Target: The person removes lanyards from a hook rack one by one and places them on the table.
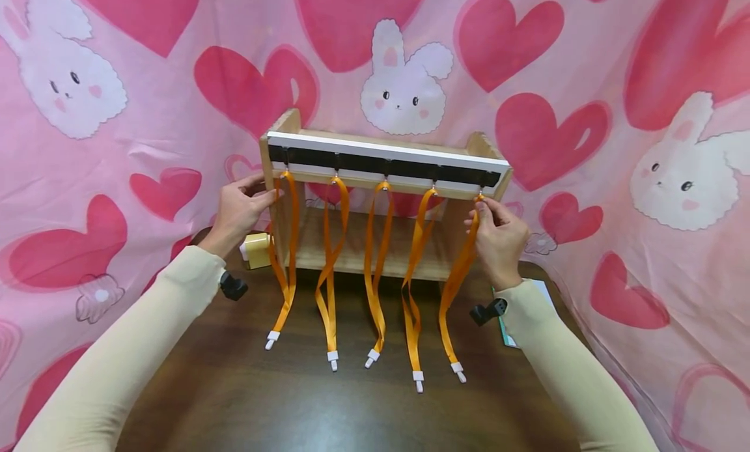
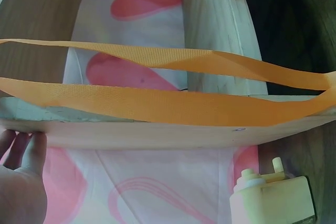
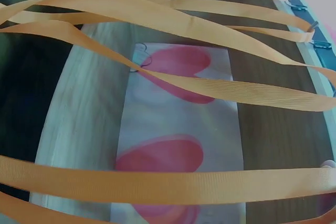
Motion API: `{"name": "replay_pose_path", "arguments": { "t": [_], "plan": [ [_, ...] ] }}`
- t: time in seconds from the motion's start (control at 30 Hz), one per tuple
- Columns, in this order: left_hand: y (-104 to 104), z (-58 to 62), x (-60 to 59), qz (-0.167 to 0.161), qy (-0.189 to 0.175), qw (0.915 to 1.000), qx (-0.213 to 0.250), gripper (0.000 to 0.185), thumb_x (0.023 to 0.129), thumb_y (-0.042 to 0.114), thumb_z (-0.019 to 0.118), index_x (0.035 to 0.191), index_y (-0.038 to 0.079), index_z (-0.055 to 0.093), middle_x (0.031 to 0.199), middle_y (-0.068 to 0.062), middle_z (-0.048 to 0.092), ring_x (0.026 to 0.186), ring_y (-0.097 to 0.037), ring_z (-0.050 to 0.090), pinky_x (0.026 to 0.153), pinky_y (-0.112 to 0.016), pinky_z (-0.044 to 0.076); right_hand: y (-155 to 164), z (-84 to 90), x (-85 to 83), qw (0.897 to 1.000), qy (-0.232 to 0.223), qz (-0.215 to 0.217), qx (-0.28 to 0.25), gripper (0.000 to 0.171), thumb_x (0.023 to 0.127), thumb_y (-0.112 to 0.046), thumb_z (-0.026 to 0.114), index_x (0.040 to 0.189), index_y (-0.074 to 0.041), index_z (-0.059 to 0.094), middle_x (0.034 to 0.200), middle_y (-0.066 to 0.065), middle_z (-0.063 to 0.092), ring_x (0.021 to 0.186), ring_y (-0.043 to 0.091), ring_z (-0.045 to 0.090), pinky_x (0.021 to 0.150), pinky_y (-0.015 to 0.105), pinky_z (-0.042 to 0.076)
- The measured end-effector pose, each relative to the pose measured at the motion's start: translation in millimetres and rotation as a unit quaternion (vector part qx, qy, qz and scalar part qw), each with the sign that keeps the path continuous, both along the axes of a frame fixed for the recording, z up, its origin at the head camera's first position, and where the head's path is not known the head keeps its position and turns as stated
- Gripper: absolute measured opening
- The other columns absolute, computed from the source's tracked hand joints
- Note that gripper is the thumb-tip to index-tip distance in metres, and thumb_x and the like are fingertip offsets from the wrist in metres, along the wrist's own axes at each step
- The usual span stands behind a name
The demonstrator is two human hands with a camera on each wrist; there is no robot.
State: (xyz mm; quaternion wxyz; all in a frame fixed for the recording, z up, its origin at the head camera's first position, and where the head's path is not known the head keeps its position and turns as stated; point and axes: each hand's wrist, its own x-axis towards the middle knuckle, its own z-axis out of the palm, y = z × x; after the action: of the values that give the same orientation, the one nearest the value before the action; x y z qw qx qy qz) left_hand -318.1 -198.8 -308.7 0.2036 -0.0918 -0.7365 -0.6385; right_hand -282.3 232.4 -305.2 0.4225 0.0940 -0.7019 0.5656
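Hand [image 1: 499,238] on fifth orange lanyard [image 1: 459,276]

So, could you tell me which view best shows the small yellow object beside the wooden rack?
The left wrist view: the yellow object sits close, with its white cap showing. In the head view it peeks out behind the left hand; the right wrist view misses it.
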Motion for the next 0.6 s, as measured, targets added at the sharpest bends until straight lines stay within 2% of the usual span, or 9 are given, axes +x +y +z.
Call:
{"name": "replay_pose_path", "arguments": {
  "t": [0.23, 0.5, 0.6],
  "plan": [
    [-1.0, 0.3, 1.7, 0.012, -0.009, 0.9997, -0.021, 0.053, 0.09, 0.019, 0.077, 0.138, 0.002, 0.061, 0.104, 0.018, 0.069, 0.096, 0.001, 0.067, 0.083, -0.01, 0.056, 2.1, 3.8, 4.4, 1.0, -0.013, 0.002, 0.006, 0.025, 0.097, -0.016, 0.068, 0.11, 0.004, 0.076, 0.077, -0.006, 0.074, 0.064, -0.002, 0.071, 0.063, 0.016, 0.059],
    [-0.7, 1.4, 2.1, 0.01, -0.002, 0.9997, -0.022, 0.052, 0.09, 0.02, 0.076, 0.137, 0.002, 0.062, 0.106, 0.014, 0.071, 0.095, 0.002, 0.068, 0.083, -0.01, 0.056, 3.9, 8.5, 9.8, 1.0, -0.024, 0.012, 0.005, 0.024, 0.096, -0.016, 0.069, 0.106, 0.005, 0.076, 0.073, -0.014, 0.071, 0.064, -0.002, 0.072, 0.049, 0.017, 0.054],
    [-1.1, 0.7, 2.5, 0.013, -0.004, 0.9995, -0.03, 0.052, 0.091, 0.021, 0.076, 0.137, 0.003, 0.062, 0.11, 0.01, 0.072, 0.096, 0.0, 0.067, 0.084, -0.011, 0.056, 4.6, 9.3, 12.2, 0.999, -0.029, 0.011, 0.017, 0.025, 0.097, -0.017, 0.068, 0.106, 0.005, 0.076, 0.075, -0.01, 0.072, 0.064, -0.001, 0.072, 0.054, 0.017, 0.056]
  ]
}}
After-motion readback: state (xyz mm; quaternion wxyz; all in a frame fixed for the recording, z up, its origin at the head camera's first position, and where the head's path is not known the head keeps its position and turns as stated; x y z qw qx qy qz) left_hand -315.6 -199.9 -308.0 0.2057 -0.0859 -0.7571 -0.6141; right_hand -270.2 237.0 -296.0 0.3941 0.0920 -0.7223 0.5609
